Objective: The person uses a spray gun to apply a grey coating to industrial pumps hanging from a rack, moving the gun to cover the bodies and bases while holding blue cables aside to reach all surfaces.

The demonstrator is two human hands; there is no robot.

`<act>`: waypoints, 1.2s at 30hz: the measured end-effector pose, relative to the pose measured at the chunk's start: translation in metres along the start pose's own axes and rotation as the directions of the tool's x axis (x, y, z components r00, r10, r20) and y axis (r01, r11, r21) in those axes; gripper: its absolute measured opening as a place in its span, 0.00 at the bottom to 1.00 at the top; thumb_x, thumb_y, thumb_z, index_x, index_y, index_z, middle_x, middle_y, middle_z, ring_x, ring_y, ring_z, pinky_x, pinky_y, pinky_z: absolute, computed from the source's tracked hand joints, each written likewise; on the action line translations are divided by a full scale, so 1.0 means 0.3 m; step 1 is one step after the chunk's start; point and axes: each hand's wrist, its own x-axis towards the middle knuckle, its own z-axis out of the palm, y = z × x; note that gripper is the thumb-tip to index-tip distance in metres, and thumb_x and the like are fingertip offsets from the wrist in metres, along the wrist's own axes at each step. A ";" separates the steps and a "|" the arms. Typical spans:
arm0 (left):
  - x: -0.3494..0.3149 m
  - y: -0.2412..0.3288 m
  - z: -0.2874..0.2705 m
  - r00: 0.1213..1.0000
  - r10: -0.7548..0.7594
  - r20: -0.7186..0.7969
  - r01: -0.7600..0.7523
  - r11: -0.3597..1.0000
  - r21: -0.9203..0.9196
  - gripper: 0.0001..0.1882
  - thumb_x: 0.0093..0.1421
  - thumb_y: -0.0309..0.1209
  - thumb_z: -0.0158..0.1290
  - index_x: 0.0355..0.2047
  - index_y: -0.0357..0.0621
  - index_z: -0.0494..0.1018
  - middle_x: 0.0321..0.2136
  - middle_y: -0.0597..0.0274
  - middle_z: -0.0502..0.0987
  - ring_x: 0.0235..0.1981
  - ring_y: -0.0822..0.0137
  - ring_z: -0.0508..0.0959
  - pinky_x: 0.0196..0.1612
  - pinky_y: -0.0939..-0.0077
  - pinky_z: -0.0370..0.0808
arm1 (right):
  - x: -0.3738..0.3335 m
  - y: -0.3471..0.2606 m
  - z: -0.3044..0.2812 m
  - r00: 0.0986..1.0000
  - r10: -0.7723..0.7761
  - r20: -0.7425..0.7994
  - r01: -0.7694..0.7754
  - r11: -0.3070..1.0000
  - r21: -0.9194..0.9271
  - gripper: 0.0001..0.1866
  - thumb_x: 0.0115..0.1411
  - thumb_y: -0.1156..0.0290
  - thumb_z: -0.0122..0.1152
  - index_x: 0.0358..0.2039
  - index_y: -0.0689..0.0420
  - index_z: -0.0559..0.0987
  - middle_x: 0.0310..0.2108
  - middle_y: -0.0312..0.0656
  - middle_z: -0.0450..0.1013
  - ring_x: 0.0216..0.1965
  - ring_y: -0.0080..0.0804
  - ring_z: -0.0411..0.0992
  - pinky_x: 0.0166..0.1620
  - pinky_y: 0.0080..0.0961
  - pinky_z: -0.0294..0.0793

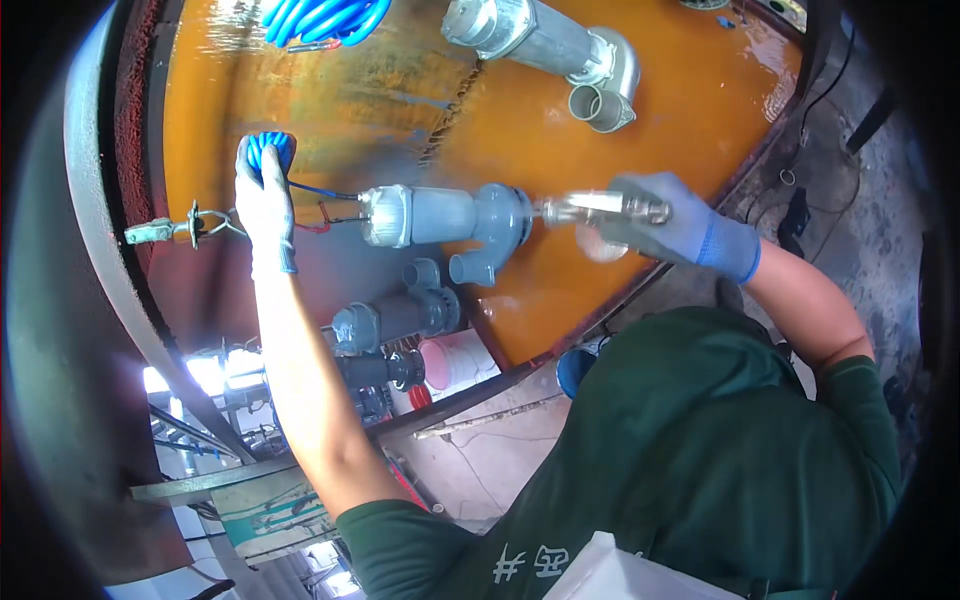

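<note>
In the middle, a submersible pump point(445, 217) lies sideways, its right half an even grey and its motor end paler. My gloved left hand point(265, 205) is closed round a bundled coil of blue cable point(271, 148), whose lead runs to the pump's left end. My gloved right hand point(675, 218) grips a metal spray gun point(590, 207), smeared by motion. The gun's nozzle points left at the pump's right end, a small gap away. A round cup shows blurred under the gun.
A bare silvery pump point(545, 45) and another blue cable coil point(325, 18) lie at the far side on the orange wet surface point(690, 120). A hook with a wire loop point(165, 231) is left of my left hand. Grey pumps point(385, 320) and a pink-white bucket point(455, 358) stand nearer.
</note>
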 end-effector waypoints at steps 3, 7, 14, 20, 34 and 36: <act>0.004 0.005 0.014 0.999 0.033 -0.022 -0.031 0.997 0.065 0.33 0.73 0.50 0.52 0.69 0.39 0.69 0.65 0.44 0.75 0.66 0.51 0.75 0.70 0.63 0.67 | 0.003 0.036 0.029 0.989 -0.033 0.143 0.062 0.976 -0.210 0.16 0.64 0.58 0.73 0.41 0.56 0.81 0.31 0.49 0.80 0.32 0.35 0.81 0.38 0.36 0.78; -0.012 0.005 0.022 0.996 0.076 -0.051 -0.069 0.990 0.119 0.32 0.73 0.50 0.52 0.68 0.39 0.71 0.65 0.44 0.75 0.66 0.51 0.75 0.69 0.62 0.68 | 0.018 0.050 0.042 0.987 0.091 -0.134 -0.085 0.995 0.047 0.16 0.63 0.58 0.73 0.39 0.56 0.81 0.31 0.50 0.80 0.32 0.45 0.81 0.38 0.37 0.79; -0.005 -0.032 0.036 0.999 0.032 -0.038 -0.033 0.999 -0.034 0.32 0.74 0.48 0.52 0.68 0.35 0.70 0.64 0.42 0.76 0.64 0.53 0.77 0.68 0.64 0.69 | -0.035 0.117 0.036 0.998 -0.006 -0.064 0.003 0.999 -0.050 0.13 0.65 0.60 0.71 0.39 0.57 0.80 0.31 0.49 0.80 0.33 0.35 0.81 0.39 0.36 0.77; -0.007 0.003 0.057 0.996 0.067 -0.066 -0.074 0.990 -0.121 0.24 0.77 0.46 0.49 0.58 0.38 0.76 0.47 0.63 0.85 0.42 0.77 0.81 0.43 0.83 0.76 | -0.101 0.103 -0.002 0.994 0.072 0.086 -0.061 0.991 -0.121 0.14 0.66 0.61 0.69 0.37 0.58 0.79 0.28 0.46 0.78 0.30 0.31 0.79 0.36 0.38 0.75; -0.087 0.153 0.021 0.992 -0.112 -0.049 0.100 0.975 -0.200 0.32 0.76 0.44 0.52 0.71 0.35 0.66 0.61 0.47 0.78 0.55 0.62 0.82 0.57 0.70 0.79 | -0.197 0.167 -0.060 0.995 0.086 0.052 -0.076 0.982 -0.176 0.11 0.65 0.65 0.70 0.40 0.59 0.80 0.30 0.49 0.79 0.29 0.42 0.77 0.37 0.34 0.76; -0.102 0.117 -0.008 0.995 -0.012 -0.104 0.004 0.997 -0.081 0.32 0.76 0.43 0.51 0.71 0.32 0.65 0.61 0.46 0.77 0.57 0.62 0.81 0.62 0.68 0.76 | -0.185 0.207 -0.028 0.988 0.129 -0.085 -0.128 0.992 0.023 0.11 0.65 0.66 0.69 0.39 0.59 0.80 0.30 0.48 0.79 0.28 0.41 0.77 0.37 0.34 0.76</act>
